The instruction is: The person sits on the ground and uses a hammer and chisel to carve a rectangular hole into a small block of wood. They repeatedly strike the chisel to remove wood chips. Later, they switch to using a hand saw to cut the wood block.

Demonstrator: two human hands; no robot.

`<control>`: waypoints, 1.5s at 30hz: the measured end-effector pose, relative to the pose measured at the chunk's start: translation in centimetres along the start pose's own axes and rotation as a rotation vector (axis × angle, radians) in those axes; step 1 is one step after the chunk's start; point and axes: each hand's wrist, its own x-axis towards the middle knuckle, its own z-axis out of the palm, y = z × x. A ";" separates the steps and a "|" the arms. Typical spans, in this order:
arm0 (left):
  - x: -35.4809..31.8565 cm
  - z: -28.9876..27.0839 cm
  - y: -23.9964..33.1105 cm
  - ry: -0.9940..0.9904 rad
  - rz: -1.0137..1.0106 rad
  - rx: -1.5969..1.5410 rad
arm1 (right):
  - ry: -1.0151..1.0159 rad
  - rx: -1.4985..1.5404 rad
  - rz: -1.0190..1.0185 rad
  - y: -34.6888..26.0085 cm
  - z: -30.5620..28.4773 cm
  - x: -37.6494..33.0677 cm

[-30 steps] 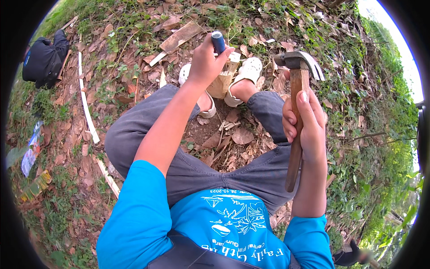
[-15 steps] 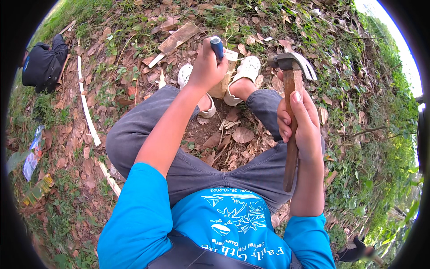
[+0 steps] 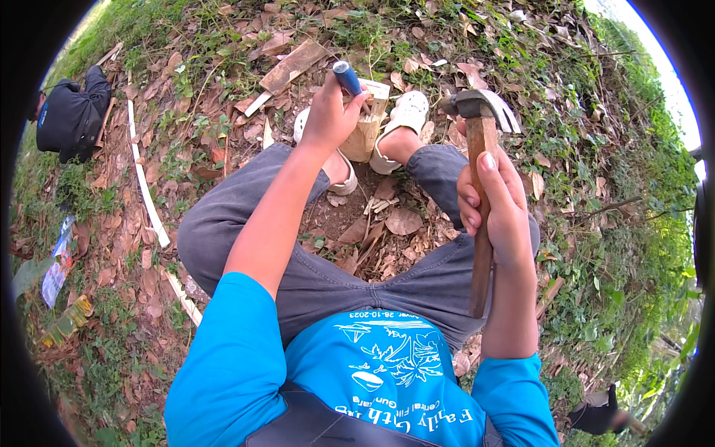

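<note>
My left hand [image 3: 332,115] is wrapped round the blue handle of a chisel [image 3: 347,77], its butt end tilted up toward me. The chisel's thin shaft runs down to the upper part of a wooden block [image 3: 360,140] between my feet; whether the tip touches the wood cannot be made out. A pale flat piece [image 3: 375,89] shows at the block's top. In my right hand [image 3: 500,208], a claw hammer [image 3: 480,141] is gripped by its wooden handle, raised above my right knee with its head uppermost and claw pointing right.
My white clogs [image 3: 407,112] flank the block. A brown board [image 3: 295,65] lies beyond on leaf litter. Long pale strips [image 3: 146,182] stretch along the left, near a black bag-like item [image 3: 71,115] and a plastic packet [image 3: 56,268]. Wood chips [image 3: 378,206] are scattered between my legs.
My left hand has shifted slightly left and nearer to me, and the chisel leans more, so more of its handle and the block shows. The hammer has moved a little to the left.
</note>
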 end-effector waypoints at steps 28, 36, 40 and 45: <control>0.4 0.9 -0.1 0.005 -0.018 0.015 | -0.077 -0.057 0.048 0.1 0.5 0.8; 2.9 0.0 0.0 -0.218 -0.022 0.106 | 0.033 -0.397 -0.368 -8.0 2.9 4.3; 2.7 -0.2 0.0 -0.173 0.037 0.049 | -0.006 -0.434 -0.593 -10.4 5.3 6.3; 2.9 0.4 0.2 -0.214 0.061 -0.031 | -0.151 -0.976 -0.541 -4.2 2.8 11.4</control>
